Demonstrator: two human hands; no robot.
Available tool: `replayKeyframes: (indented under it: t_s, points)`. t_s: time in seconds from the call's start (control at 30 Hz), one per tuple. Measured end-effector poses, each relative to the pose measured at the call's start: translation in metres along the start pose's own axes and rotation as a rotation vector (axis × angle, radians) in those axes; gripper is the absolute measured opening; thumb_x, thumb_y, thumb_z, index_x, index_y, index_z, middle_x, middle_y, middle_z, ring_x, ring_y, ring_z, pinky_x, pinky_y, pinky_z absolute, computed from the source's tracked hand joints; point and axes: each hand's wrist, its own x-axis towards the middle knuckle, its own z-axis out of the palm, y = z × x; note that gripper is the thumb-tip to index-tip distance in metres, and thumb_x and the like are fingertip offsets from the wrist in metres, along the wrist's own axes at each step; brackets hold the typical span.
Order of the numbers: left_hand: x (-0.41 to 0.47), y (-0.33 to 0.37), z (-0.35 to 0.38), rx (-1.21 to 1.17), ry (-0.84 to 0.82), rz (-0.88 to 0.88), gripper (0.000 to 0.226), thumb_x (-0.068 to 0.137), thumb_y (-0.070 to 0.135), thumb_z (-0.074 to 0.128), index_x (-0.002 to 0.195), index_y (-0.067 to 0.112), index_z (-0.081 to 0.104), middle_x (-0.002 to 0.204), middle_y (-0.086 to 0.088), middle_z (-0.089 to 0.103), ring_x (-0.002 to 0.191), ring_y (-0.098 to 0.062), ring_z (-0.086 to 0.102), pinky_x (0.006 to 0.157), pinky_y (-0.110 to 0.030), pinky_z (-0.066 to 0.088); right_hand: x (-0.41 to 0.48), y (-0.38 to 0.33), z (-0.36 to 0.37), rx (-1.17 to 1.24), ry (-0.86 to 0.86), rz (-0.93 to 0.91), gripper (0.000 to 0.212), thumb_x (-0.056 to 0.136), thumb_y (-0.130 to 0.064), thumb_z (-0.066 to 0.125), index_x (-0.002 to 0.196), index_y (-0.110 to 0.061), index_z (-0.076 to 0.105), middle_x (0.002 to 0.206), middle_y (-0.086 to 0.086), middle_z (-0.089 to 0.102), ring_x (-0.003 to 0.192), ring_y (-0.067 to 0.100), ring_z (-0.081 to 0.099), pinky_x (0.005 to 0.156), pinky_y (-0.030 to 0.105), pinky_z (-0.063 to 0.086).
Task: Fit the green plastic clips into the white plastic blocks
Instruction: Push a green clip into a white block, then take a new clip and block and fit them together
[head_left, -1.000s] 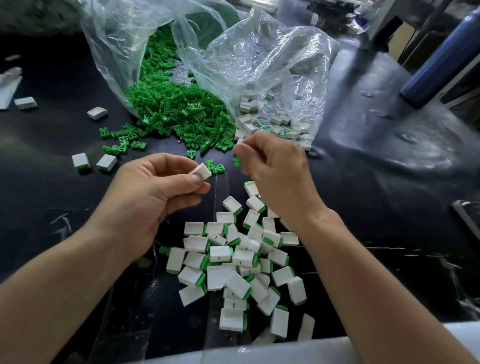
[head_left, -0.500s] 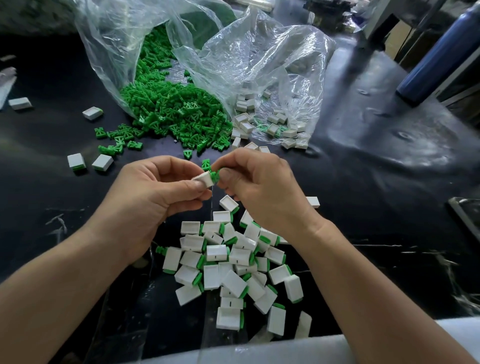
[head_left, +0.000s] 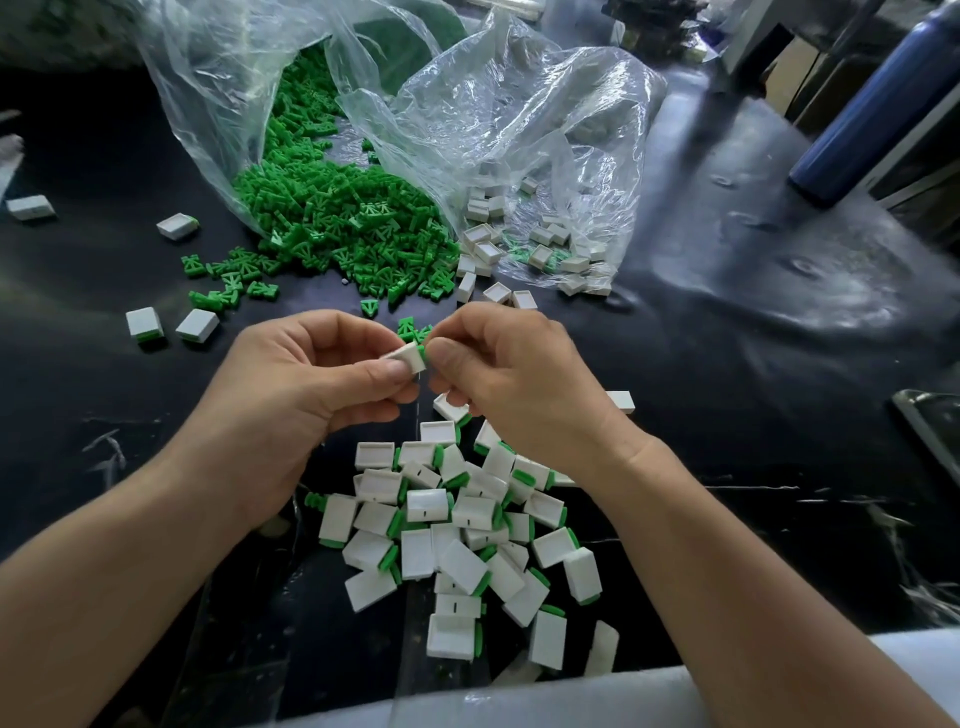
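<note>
Two hands meet above the worktop (head_left: 727, 364): the left hand (head_left: 291, 395) pinches one white block (head_left: 408, 357), and the right hand (head_left: 519, 384) pinches one green clip (head_left: 422, 352) against its end. Beyond them two clear bags (head_left: 545, 130) spill loose clips and blocks. Four stray blocks (head_left: 197, 326) lie to the left, and the fitted blocks (head_left: 467, 519) heaped nearest the person are too many to count.

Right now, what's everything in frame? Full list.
held white block: one, white, between the hands
green clip: one, green, at that block's end
finished blocks: a pile, white with green ends, near table edge
loose clips: a heap, green, spilling from the left bag
empty blocks: many, white, in and before the right bag
stray blocks: four, white, table's left
bags: two, clear, at the back
bottle: one, blue, upper right
table: one, black, under everything
left hand: grips the held white block
right hand: pinches the green clip
</note>
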Motion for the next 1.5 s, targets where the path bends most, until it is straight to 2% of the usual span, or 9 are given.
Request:
replayKeyframes:
  t_s: [0.13, 0.33, 0.5, 0.87, 1.0, 1.17, 1.27, 1.33, 1.5]
  points:
    - [0.0003, -0.0002, -0.0007, -0.006, -0.005, -0.005, 0.017, 0.048, 0.018, 0.071, 0.064, 0.013, 0.070, 0.068, -0.007, 0.071, 0.059, -0.013, 0.068, 0.050, -0.017, 0.051, -0.0016, -0.0023, 0.0007, -0.118, -0.057, 0.028, 0.015, 0.093, -0.025, 0.051, 0.079, -0.020, 0.055, 0.077, 0.006, 0.064, 0.072, 0.020, 0.056, 0.068, 0.035, 0.045]
    - [-0.0003, 0.0025, 0.0003, -0.028, -0.004, 0.000, 0.023, 0.052, 0.015, 0.069, 0.074, 0.008, 0.066, 0.066, -0.005, 0.070, 0.059, -0.012, 0.068, 0.051, -0.017, 0.051, -0.0014, -0.0039, 0.0005, -0.074, -0.032, 0.062, 0.024, 0.093, -0.031, 0.051, 0.071, -0.021, 0.055, 0.069, 0.000, 0.064, 0.066, 0.016, 0.057, 0.066, 0.032, 0.045]
    - [-0.0012, 0.0033, 0.0015, -0.019, -0.026, -0.052, 0.022, 0.057, 0.014, 0.066, 0.077, 0.005, 0.066, 0.069, -0.009, 0.072, 0.058, -0.013, 0.068, 0.050, -0.017, 0.052, -0.0028, -0.0041, 0.0026, -0.025, -0.051, 0.030, 0.024, 0.095, -0.021, 0.047, 0.071, -0.023, 0.049, 0.067, -0.009, 0.055, 0.065, 0.010, 0.049, 0.064, 0.026, 0.041]
    - [-0.0022, 0.0050, 0.0019, 0.037, 0.012, -0.002, 0.019, 0.056, 0.018, 0.066, 0.072, 0.010, 0.070, 0.065, -0.007, 0.071, 0.053, -0.012, 0.065, 0.049, -0.017, 0.052, -0.0046, -0.0062, 0.0013, -0.081, -0.051, -0.022, 0.023, 0.095, -0.018, 0.044, 0.073, -0.016, 0.047, 0.065, -0.003, 0.052, 0.063, 0.012, 0.043, 0.064, 0.030, 0.036]
    - [-0.0035, 0.0052, 0.0021, 0.069, -0.008, 0.003, 0.017, 0.052, 0.019, 0.068, 0.066, 0.012, 0.072, 0.064, -0.008, 0.070, 0.052, -0.012, 0.064, 0.048, -0.017, 0.051, -0.0061, -0.0064, -0.0015, -0.185, -0.089, -0.063, 0.019, 0.095, -0.016, 0.044, 0.079, -0.008, 0.051, 0.075, 0.011, 0.059, 0.071, 0.024, 0.048, 0.069, 0.041, 0.040]
    - [-0.0026, 0.0040, 0.0013, 0.114, -0.023, 0.018, 0.017, 0.052, 0.022, 0.069, 0.065, 0.013, 0.074, 0.064, -0.007, 0.071, 0.052, -0.011, 0.064, 0.047, -0.016, 0.051, -0.0063, -0.0078, 0.0009, -0.203, -0.101, -0.070, 0.021, 0.096, -0.018, 0.043, 0.078, -0.009, 0.049, 0.078, 0.013, 0.059, 0.074, 0.028, 0.049, 0.069, 0.042, 0.040]
    - [-0.0025, 0.0049, 0.0001, 0.116, -0.035, 0.023, 0.016, 0.050, 0.024, 0.069, 0.065, 0.020, 0.076, 0.062, -0.006, 0.070, 0.050, -0.010, 0.063, 0.047, -0.016, 0.050, -0.0058, -0.0078, 0.0045, -0.184, -0.071, -0.058, 0.022, 0.096, -0.018, 0.042, 0.075, -0.013, 0.044, 0.074, 0.010, 0.057, 0.071, 0.025, 0.047, 0.066, 0.039, 0.038]
    - [-0.0033, 0.0060, -0.0010, 0.141, -0.048, 0.029, 0.015, 0.052, 0.022, 0.069, 0.064, 0.018, 0.075, 0.061, -0.007, 0.070, 0.049, -0.010, 0.063, 0.044, -0.015, 0.048, -0.0065, -0.0086, 0.0058, -0.210, -0.067, -0.089, 0.023, 0.096, -0.016, 0.043, 0.073, -0.015, 0.041, 0.069, 0.006, 0.053, 0.068, 0.025, 0.045, 0.064, 0.039, 0.035]
    - [-0.0074, 0.0080, -0.0016, 0.312, -0.086, 0.112, 0.015, 0.058, 0.019, 0.069, 0.071, 0.012, 0.072, 0.060, -0.011, 0.068, 0.046, -0.009, 0.060, 0.044, -0.015, 0.048, -0.0072, -0.0094, 0.0026, -0.444, -0.134, -0.233, 0.018, 0.094, -0.012, 0.044, 0.078, -0.015, 0.038, 0.072, -0.001, 0.042, 0.072, 0.026, 0.044, 0.068, 0.041, 0.034]
